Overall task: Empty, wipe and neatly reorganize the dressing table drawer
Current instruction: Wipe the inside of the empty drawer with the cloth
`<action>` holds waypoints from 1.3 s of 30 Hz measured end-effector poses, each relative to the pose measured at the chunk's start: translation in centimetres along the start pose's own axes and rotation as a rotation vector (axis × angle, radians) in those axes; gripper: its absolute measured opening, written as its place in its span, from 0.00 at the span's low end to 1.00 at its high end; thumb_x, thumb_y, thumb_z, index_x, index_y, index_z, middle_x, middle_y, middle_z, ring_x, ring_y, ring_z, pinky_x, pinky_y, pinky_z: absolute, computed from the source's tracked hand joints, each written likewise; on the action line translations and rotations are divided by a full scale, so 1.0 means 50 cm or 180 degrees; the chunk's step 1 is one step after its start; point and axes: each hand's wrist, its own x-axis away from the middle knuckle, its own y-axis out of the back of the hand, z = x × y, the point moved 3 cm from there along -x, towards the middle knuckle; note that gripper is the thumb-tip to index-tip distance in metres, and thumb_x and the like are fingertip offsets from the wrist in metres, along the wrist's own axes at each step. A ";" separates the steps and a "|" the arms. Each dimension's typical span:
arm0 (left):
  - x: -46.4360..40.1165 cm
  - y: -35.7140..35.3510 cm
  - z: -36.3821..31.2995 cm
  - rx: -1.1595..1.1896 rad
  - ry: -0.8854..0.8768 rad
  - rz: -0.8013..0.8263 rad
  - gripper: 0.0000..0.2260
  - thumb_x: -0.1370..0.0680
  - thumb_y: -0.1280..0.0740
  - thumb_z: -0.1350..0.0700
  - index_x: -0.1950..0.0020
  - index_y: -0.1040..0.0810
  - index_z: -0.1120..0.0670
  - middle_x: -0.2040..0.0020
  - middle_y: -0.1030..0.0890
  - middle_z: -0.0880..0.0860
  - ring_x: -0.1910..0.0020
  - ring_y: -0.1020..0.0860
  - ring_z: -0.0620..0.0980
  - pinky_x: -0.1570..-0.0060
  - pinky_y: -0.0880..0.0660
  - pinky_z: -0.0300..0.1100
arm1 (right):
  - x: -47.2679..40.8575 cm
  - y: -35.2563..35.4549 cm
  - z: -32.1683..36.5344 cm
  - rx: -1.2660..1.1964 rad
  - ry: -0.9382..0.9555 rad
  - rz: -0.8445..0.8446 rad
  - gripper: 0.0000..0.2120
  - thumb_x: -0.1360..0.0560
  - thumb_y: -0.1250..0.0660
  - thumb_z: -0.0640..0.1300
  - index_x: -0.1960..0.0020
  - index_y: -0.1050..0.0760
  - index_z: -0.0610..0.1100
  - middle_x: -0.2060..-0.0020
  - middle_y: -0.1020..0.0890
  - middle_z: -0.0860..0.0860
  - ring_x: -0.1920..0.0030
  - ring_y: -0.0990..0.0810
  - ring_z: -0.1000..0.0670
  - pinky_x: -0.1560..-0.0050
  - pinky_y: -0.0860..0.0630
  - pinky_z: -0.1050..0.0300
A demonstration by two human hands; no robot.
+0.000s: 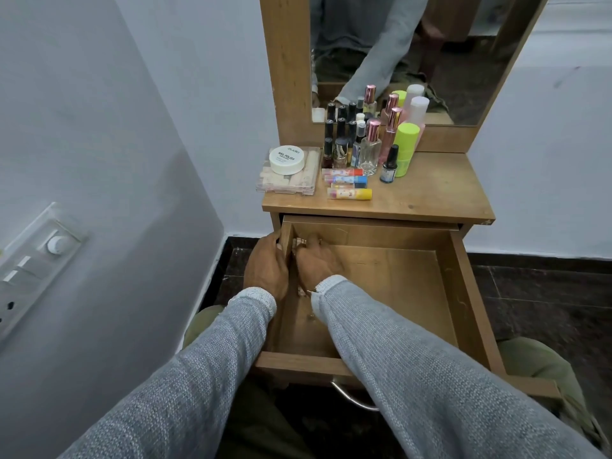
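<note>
- Gripping the drawer's left side wall: left hand [266,266], at about 9 o'clock of the drawer [463,293], fingers curled over the top edge of the wall.
- Right hand [318,263] just beside it, inside the drawer at the 10 o'clock corner, palm down, fingers bent over small pale items [299,241]; cannot tell if it actually grips them, they're mostly hidden.
- Drawer pulled fully out, wooden floor bare from centre to 3 o'clock; metal handle [354,397] at 6 o'clock, under the front panel.
- Table top [430,190] at 12 o'clock of the drawer:
  - clear plastic case [308,180] at its left end, white round nail polish tub [286,159] sitting on it
  - four lip balm sticks [349,193] lying flat just right of the case
  - cluster of upright nail polish and perfume bottles [371,147] behind them, against the mirror [463,61]
  - lime green bottle [406,149] at the cluster's right edge.
</note>
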 end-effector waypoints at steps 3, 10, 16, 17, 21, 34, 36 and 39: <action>0.000 -0.001 0.001 -0.0021 -0.0023 -0.0073 0.13 0.18 0.46 0.57 0.42 0.23 0.56 0.45 0.20 0.55 0.48 0.22 0.54 0.45 0.27 0.44 | -0.006 0.004 0.005 0.0171 0.0024 0.0015 0.24 0.21 0.38 0.41 0.27 0.38 0.40 0.33 0.35 0.39 0.33 0.34 0.37 0.34 0.32 0.42; 0.000 0.005 0.000 -0.0051 -0.0124 -0.0025 0.13 0.19 0.44 0.59 0.40 0.23 0.57 0.44 0.20 0.57 0.46 0.22 0.56 0.44 0.26 0.48 | -0.007 0.024 -0.046 0.0276 -0.0250 0.0120 0.17 0.19 0.45 0.43 0.31 0.33 0.40 0.35 0.30 0.39 0.37 0.28 0.36 0.43 0.28 0.44; -0.004 0.003 0.000 -0.0031 -0.0106 0.0085 0.14 0.19 0.45 0.59 0.39 0.24 0.58 0.44 0.20 0.57 0.46 0.23 0.56 0.43 0.26 0.50 | 0.041 0.066 -0.177 0.0651 -0.0505 0.0151 0.15 0.23 0.37 0.40 0.37 0.26 0.41 0.44 0.25 0.40 0.44 0.23 0.37 0.46 0.25 0.44; -0.004 0.003 -0.001 -0.0034 -0.0110 0.0082 0.14 0.19 0.45 0.60 0.39 0.24 0.59 0.44 0.20 0.57 0.45 0.23 0.56 0.43 0.27 0.50 | 0.052 0.072 -0.196 0.0702 -0.0586 0.0148 0.14 0.24 0.35 0.39 0.39 0.25 0.41 0.46 0.24 0.41 0.46 0.22 0.39 0.47 0.24 0.45; -0.005 0.003 -0.001 -0.0057 -0.0101 0.0070 0.14 0.18 0.45 0.60 0.39 0.24 0.60 0.44 0.20 0.58 0.46 0.23 0.56 0.44 0.26 0.49 | 0.084 0.089 -0.264 0.0838 -0.0879 0.0193 0.13 0.23 0.35 0.40 0.39 0.25 0.40 0.46 0.24 0.42 0.47 0.20 0.39 0.47 0.23 0.45; -0.002 0.002 0.000 -0.0128 -0.0120 0.0016 0.14 0.18 0.45 0.59 0.38 0.24 0.58 0.43 0.20 0.57 0.45 0.23 0.56 0.44 0.27 0.46 | 0.126 0.108 -0.298 0.1187 -0.0956 0.0401 0.14 0.20 0.41 0.38 0.36 0.27 0.37 0.41 0.22 0.39 0.42 0.21 0.39 0.43 0.24 0.48; -0.003 0.002 -0.001 -0.0144 -0.0105 0.0021 0.13 0.18 0.46 0.59 0.40 0.24 0.58 0.44 0.20 0.57 0.47 0.22 0.56 0.45 0.27 0.46 | 0.143 0.097 -0.289 0.1215 -0.0877 0.0534 0.13 0.21 0.38 0.37 0.38 0.26 0.37 0.43 0.21 0.40 0.45 0.20 0.42 0.44 0.22 0.50; -0.002 0.001 -0.001 -0.0190 -0.0088 0.0004 0.13 0.18 0.46 0.58 0.41 0.24 0.59 0.44 0.20 0.57 0.47 0.22 0.56 0.45 0.27 0.46 | 0.183 0.080 -0.282 0.1220 -0.0731 0.0842 0.13 0.20 0.39 0.39 0.37 0.28 0.38 0.42 0.22 0.41 0.43 0.21 0.42 0.43 0.24 0.53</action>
